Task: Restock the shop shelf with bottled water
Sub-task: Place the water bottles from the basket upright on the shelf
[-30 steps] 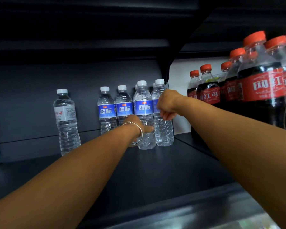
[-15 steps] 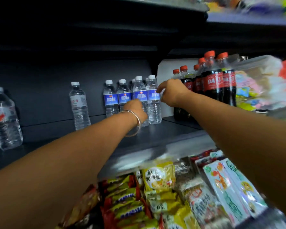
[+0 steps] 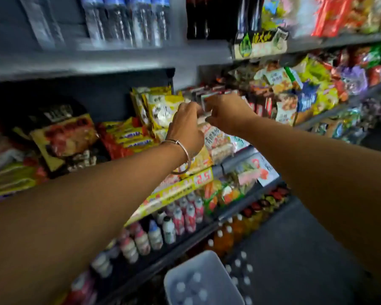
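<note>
Several bottles of water (image 3: 128, 20) with blue labels stand on the grey upper shelf (image 3: 97, 60), blurred at the top of the view. My left hand (image 3: 185, 126), with a bracelet at the wrist, and my right hand (image 3: 227, 113) hang close together in the air below that shelf, in front of the snack packets. Both hold nothing and their fingers are loosely curled. On the floor below stands a white crate (image 3: 207, 254) with white-capped bottles (image 3: 194, 280) inside. More white caps (image 3: 242, 271) show just to its right.
Dark cola bottles (image 3: 198, 18) stand right of the water. Snack packets (image 3: 163, 108) fill the middle shelf. Small milk-drink bottles (image 3: 174, 221) and orange drinks (image 3: 224, 236) line the lower shelves. Dark floor (image 3: 306, 249) lies at lower right.
My view has dropped from the water shelf to the lower shelves and floor. Both hands have left the bottles and pulled back and down, empty.
</note>
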`<state>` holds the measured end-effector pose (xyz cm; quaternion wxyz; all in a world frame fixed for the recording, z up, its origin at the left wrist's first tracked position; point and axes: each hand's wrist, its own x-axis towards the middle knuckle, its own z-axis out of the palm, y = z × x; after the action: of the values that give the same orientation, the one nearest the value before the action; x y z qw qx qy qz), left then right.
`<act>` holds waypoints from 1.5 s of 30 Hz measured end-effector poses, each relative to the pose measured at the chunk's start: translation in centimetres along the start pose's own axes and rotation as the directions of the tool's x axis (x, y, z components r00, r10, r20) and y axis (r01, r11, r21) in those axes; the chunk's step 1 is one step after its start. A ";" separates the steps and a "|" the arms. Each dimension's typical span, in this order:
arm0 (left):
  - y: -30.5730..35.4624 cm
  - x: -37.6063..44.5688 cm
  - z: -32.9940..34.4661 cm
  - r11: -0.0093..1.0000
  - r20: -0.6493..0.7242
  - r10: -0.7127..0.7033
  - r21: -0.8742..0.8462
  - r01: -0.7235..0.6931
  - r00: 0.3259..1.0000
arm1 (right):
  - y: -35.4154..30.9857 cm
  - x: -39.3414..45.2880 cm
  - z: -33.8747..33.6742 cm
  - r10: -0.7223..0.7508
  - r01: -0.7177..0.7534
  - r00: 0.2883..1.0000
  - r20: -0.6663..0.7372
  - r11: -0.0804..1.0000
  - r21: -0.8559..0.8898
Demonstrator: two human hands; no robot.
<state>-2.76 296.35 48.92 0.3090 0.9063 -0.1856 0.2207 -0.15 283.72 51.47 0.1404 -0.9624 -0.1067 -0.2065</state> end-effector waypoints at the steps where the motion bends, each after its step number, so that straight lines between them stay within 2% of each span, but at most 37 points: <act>1: -1.2 -1.7 1.8 1.000 0.049 -0.023 -0.015 0.023 0.999 | 0.6 -1.2 2.3 0.009 -0.009 0.999 0.053 1.000 -0.001; 6: -7.7 -9.3 10.7 0.990 0.312 -0.114 -0.047 0.135 0.943 | 3.6 -6.9 14.3 0.045 -0.043 0.949 0.312 0.999 -0.013; 10: -13.7 -14.5 17.9 0.965 0.401 -0.232 -0.016 0.260 0.886 | 5.3 -11.6 24.2 0.077 -0.070 0.866 0.495 0.997 -0.032; 17: -24.3 -23.4 30.2 0.894 0.581 -0.392 0.059 0.444 0.713 | 8.5 -20.2 41.3 0.111 -0.162 0.696 0.709 0.987 0.005; 21: -29.0 -27.1 35.4 0.887 0.653 -0.429 0.171 0.430 0.625 | 10.3 -24.1 49.2 0.127 -0.214 0.603 0.788 0.977 0.006; 25: -32.1 -29.1 38.9 0.895 0.717 -0.432 0.265 0.359 0.547 | 11.5 -26.8 55.3 0.131 -0.370 0.525 0.841 0.925 0.087; 27: -33.1 -29.5 39.9 0.887 0.736 -0.453 0.318 0.334 0.502 | 11.6 -27.2 57.7 0.115 -0.435 0.513 0.851 0.889 0.142; 29: -33.9 -29.6 40.5 0.876 0.744 -0.480 0.374 0.305 0.465 | 11.5 -27.4 59.8 0.109 -0.436 0.506 0.855 0.888 0.145; 32: -34.5 -29.5 40.8 0.864 0.736 -0.504 0.418 0.282 0.453 | 11.4 -27.4 61.6 0.115 -0.444 0.488 0.865 0.886 0.133; 35: -34.7 -29.6 40.8 0.863 0.740 -0.505 0.415 0.289 0.445 | 11.6 -27.3 61.9 0.103 -0.440 0.519 0.848 0.883 0.162; 38: -34.5 -29.5 40.5 0.872 0.747 -0.489 0.406 0.274 0.450 | 11.7 -27.0 61.5 0.093 -0.410 0.552 0.829 0.895 0.173; 41: -33.9 -29.0 39.6 0.875 0.764 -0.483 0.396 0.280 0.427 | 11.8 -26.7 60.1 0.100 -0.412 0.574 0.813 0.893 0.182; 45: -31.7 -26.7 37.0 0.886 0.788 -0.459 0.371 0.279 0.409 | 11.7 -25.0 55.0 0.116 -0.456 0.609 0.784 0.861 0.227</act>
<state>0.54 301.35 -6.32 0.1323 0.9350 -0.0877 -0.3172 0.84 286.35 -9.97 0.3118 -0.9132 -0.0361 0.2599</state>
